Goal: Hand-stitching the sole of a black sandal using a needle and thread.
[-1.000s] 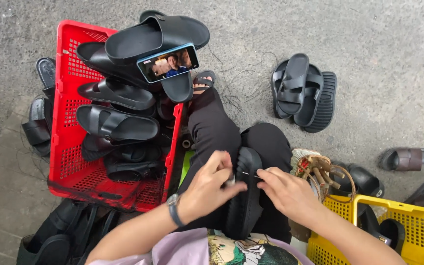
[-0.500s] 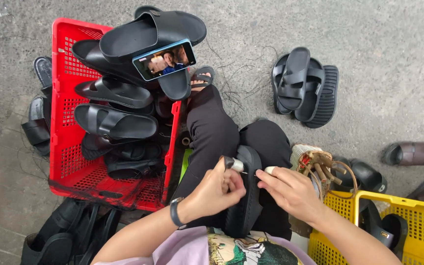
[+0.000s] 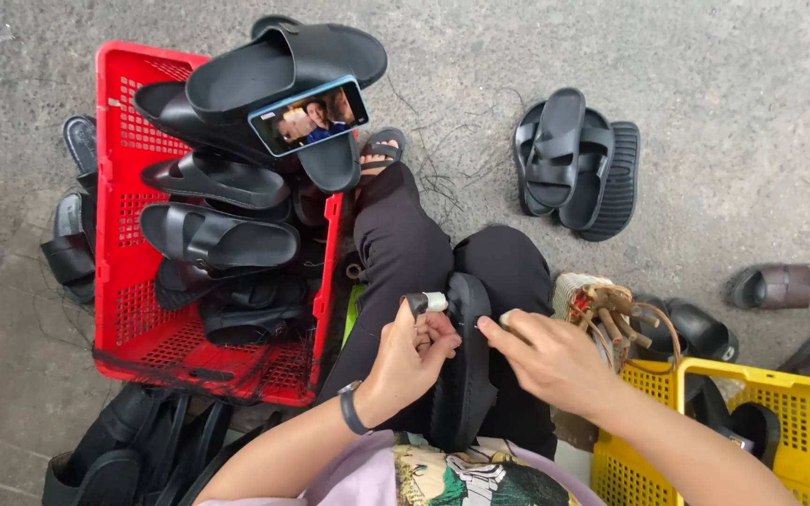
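A black rubber slide sandal [image 3: 466, 375] lies along my lap, between my knees. My left hand [image 3: 412, 358] sits at its left edge, its fingers closed on a small dark tool with a pale taped tip [image 3: 427, 303]. My right hand [image 3: 547, 356] rests on the sandal's right edge and steadies it with the fingers. I wear black trousers and a dark band on the left wrist.
A red crate [image 3: 133, 319] at the left is stacked with black sandals, and a lit phone [image 3: 309, 116] leans on the top one. Three black sandals [image 3: 574, 164] lie on the concrete ahead. A yellow crate [image 3: 803, 440] with sandals stands at the right, next to a woven basket [image 3: 602, 309].
My left hand has lifted the small tool up along the sandal's edge. My right hand has shifted slightly down and right on the sandal.
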